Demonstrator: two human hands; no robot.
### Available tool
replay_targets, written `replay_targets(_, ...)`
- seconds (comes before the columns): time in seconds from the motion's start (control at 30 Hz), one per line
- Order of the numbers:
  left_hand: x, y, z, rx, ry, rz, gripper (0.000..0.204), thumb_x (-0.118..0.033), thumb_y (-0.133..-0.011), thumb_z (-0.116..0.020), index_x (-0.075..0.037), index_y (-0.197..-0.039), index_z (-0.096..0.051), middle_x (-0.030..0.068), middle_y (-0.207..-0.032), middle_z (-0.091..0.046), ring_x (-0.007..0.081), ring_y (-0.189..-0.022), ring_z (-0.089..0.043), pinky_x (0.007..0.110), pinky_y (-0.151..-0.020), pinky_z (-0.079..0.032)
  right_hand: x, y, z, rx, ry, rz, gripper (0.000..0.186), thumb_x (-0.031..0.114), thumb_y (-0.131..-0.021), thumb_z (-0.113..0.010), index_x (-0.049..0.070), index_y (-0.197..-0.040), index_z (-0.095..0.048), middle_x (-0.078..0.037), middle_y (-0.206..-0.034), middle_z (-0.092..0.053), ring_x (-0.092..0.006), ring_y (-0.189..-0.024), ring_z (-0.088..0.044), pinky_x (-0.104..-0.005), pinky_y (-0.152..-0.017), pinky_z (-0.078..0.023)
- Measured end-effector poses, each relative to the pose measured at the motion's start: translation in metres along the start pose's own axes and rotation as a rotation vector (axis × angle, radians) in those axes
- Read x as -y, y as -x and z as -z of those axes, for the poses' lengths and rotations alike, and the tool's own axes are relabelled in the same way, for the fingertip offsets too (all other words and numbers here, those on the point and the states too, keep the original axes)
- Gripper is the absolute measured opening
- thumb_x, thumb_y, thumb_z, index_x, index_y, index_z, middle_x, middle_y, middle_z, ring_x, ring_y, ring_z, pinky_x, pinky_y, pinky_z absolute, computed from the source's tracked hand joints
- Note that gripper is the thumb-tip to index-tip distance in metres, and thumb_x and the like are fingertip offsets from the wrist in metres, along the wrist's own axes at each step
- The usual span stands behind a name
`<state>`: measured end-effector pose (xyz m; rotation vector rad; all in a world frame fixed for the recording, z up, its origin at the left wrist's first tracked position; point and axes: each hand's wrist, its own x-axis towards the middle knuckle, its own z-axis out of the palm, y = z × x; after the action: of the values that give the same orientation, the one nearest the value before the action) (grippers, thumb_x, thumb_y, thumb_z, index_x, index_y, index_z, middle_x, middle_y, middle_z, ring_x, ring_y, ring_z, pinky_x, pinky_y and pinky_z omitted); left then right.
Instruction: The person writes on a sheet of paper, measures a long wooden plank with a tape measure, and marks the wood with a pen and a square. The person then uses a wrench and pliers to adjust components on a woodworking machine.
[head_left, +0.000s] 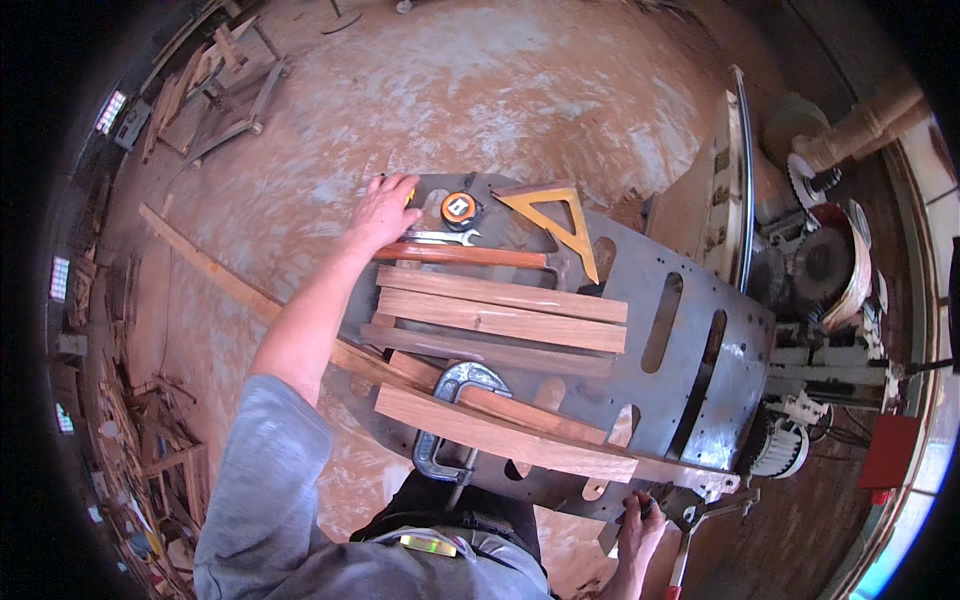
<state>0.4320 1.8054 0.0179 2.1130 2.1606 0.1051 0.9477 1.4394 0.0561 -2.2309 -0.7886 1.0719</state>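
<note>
Left hand [385, 212]: at the far left edge of the bench [740, 335], over a yellow item [410, 194] (mostly covered; whether the fingers grip it cannot be told); right hand [639, 535]: at the near right edge, fingers curled around a small dark piece [648, 508]. On the bench, far to near: tape measure [459, 209] and square [575, 235], wrench [445, 238], hammer [470, 256], wood strips [500, 317], with a clamp [427, 455] among the nearest strips.
</note>
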Motion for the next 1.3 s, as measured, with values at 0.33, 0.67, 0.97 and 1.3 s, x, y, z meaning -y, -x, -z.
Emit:
replay_targets(0.33,0.061,0.068,0.059,-0.027,1.709,0.511,0.046,-0.045,-0.098,-0.056,-0.01,-0.126,-0.061,0.008,-0.113,-0.07,0.0232,-0.098,-0.068,0.036,-0.069,-0.055,0.031,0.016,0.004,0.139,-0.177,-0.14,0.012,0.01,-0.092,-0.069,0.0,-0.1,-0.071,-0.003,-0.075,-0.066,-0.009,-0.067,-0.059,-0.0235,-0.061,-0.048)
replay_targets(0.67,-0.141,0.315,0.106,0.747,1.276,0.093,0.058,-0.022,-0.081,-0.072,0.003,-0.131,-0.053,0.0209,-0.114,-0.066,0.0329,-0.101,-0.067,0.041,-0.083,-0.057,0.11,0.057,-0.07,0.791,-0.179,0.61,0.03,0.013,-0.089,-0.073,-0.001,-0.114,-0.067,-0.021,-0.106,-0.068,-0.0365,-0.101,-0.067,-0.0421,-0.087,-0.055)
replay_targets(0.97,-0.221,0.332,0.101,0.539,0.527,-0.294,0.072,-0.031,-0.076,-0.076,0.006,-0.133,-0.053,0.0231,-0.104,-0.066,0.0384,-0.099,-0.064,0.046,-0.089,-0.052,0.086,0.063,-0.065,0.844,-0.167,0.585,0.028,0.007,-0.089,-0.071,0.002,-0.116,-0.066,-0.013,-0.103,-0.067,-0.0257,-0.098,-0.067,-0.036,-0.088,-0.052)
replay_targets(1.3,-0.088,0.297,0.132,0.136,0.243,-0.038,0.023,-0.014,-0.078,-0.071,0.0,-0.096,-0.067,0.0173,-0.095,-0.064,0.0362,-0.09,-0.063,0.045,-0.081,-0.05,0.028,-0.016,-0.002,0.364,-0.637,0.081,0.015,0.008,-0.094,-0.068,0.008,-0.108,-0.062,0.004,-0.07,-0.057,-0.0049,-0.052,-0.047,-0.0222,-0.044,-0.035)
